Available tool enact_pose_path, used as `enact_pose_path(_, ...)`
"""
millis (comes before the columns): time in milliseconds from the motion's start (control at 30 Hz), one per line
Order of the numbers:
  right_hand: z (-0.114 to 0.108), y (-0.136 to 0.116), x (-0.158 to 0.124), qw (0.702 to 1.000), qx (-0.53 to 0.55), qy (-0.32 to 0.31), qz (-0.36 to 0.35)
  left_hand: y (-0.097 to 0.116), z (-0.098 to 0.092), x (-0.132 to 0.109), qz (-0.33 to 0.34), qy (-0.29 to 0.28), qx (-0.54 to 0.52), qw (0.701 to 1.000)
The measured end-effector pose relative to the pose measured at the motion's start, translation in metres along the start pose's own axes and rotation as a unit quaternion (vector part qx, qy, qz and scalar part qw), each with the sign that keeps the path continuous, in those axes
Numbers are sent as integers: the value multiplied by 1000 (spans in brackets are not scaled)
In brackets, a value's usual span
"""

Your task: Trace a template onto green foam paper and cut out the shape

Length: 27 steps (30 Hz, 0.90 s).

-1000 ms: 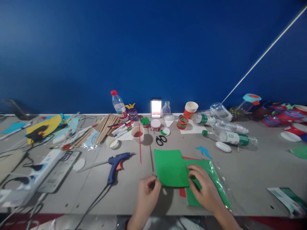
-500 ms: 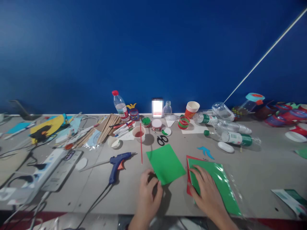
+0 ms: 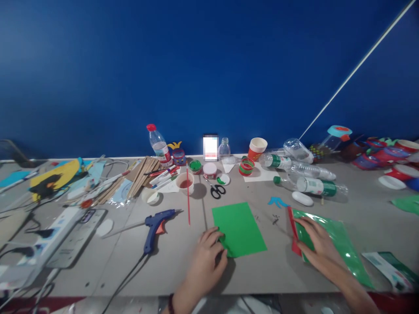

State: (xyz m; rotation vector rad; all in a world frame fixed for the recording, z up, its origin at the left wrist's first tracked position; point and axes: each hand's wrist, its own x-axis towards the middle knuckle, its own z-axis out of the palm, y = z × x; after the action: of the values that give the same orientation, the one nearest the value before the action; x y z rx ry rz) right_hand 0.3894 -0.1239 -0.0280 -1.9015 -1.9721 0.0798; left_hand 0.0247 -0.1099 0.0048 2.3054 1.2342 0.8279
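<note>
A square sheet of green paper lies flat on the grey table in front of me. My left hand is at its lower left edge, fingers bent and closed on the paper, which curls up slightly there. Farther right is a clear plastic packet of coloured paper, green on top with a red edge showing at its left. My right hand grips that packet near its left side, thumb at the red edge. A blue paper cut-out lies just beyond the packet.
Left of my hands lies a blue glue gun with its cord. Black-handled scissors, a paper cup of brownish liquid and a red stick are behind the sheet. Plastic bottles lie back right; a power strip is left.
My right hand has moved the paper packet to the right, away from the green sheet. The green sheet is turned straighter, and my left hand has moved up along its left edge.
</note>
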Motion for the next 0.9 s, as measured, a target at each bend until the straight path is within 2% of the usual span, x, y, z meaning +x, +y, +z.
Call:
enact_pose_path(100, -3, 18, 12, 1000, -15, 9, 3, 2, 3, 1, 11, -25, 20, 999)
enact_pose_path(200, -7, 24, 30, 999, -37, 3, 7, 2, 3, 4, 22, -52, 46, 997)
enact_pose_path(300, -7, 18, 54, 998, -57, 9, 7, 3, 2, 11, 28, -72, 70, 995)
enact_pose_path(400, -1, 7, 79, 997, -33, -11, -65, 6, 1, 21, 40, -92, 97, 990)
enact_pose_path(467, 6, 2, 93, 996, -23, -35, -82, 7, 2, 29, 44, -109, 121, 986)
enact_pose_path(567, 12, -2, 105, 996, -14, -66, -65, 7, 5, 41, 26, -127, 155, 979)
enact_pose_path(700, 10, -4, 115, 994, 24, -102, -15, 5, 12, 57, -15, -130, 170, 977)
enact_pose_path(900, 0, -22, 120, 985, 103, -131, 52, 1, 27, 77, -18, -98, 159, 982)
